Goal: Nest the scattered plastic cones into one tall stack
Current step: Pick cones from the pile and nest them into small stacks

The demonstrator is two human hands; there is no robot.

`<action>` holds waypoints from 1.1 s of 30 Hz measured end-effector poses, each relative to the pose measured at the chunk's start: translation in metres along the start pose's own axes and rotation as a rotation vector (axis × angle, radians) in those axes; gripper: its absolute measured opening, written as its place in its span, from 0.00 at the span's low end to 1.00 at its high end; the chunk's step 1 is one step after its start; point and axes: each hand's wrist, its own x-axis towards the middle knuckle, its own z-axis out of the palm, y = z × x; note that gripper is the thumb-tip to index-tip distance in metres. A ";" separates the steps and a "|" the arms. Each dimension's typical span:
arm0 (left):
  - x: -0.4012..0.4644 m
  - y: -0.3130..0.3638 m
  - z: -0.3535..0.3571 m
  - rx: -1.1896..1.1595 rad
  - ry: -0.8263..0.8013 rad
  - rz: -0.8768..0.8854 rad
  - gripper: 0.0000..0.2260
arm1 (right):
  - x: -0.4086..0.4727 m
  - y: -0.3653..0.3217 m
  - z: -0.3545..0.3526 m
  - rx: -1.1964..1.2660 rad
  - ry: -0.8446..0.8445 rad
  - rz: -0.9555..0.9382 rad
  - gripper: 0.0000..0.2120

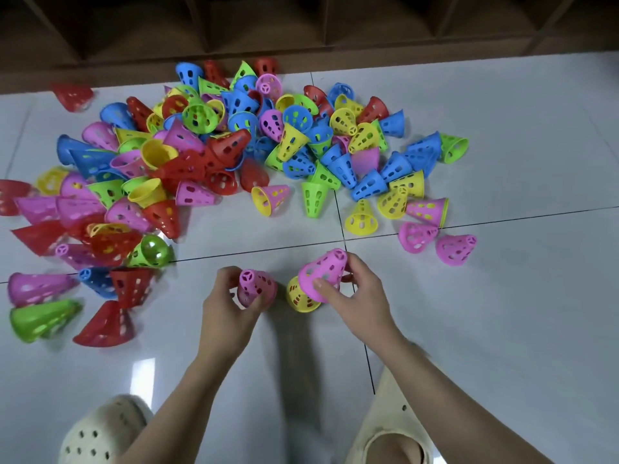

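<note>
A big pile of perforated plastic cones [234, 145] in pink, red, blue, green and yellow is spread over the white tiled floor. My left hand [231, 306] grips a pink cone [256, 288], its narrow end pointing up. My right hand [355, 296] holds another pink cone [323, 272], tilted, just above a yellow cone [299, 298] that shows beneath it. Whether the pink one is seated on the yellow one I cannot tell. Two loose pink cones [417, 236] [455, 249] lie to the right of my hands.
A dark wooden shelf unit [301, 25] runs along the far edge of the floor. A cream perforated clog [104, 430] is at the bottom left, my knee [395, 447] at the bottom right. More cones [43, 316] lie at the left.
</note>
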 end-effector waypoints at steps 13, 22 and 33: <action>0.011 -0.006 0.022 0.022 -0.073 -0.009 0.19 | 0.012 0.046 0.028 -0.466 -0.158 -0.255 0.19; 0.021 0.031 0.033 0.094 -0.085 0.027 0.21 | 0.019 0.065 -0.010 -0.428 -0.063 -0.154 0.30; 0.031 0.136 0.148 0.079 -0.328 0.368 0.16 | 0.032 0.081 -0.140 -0.188 0.820 0.030 0.16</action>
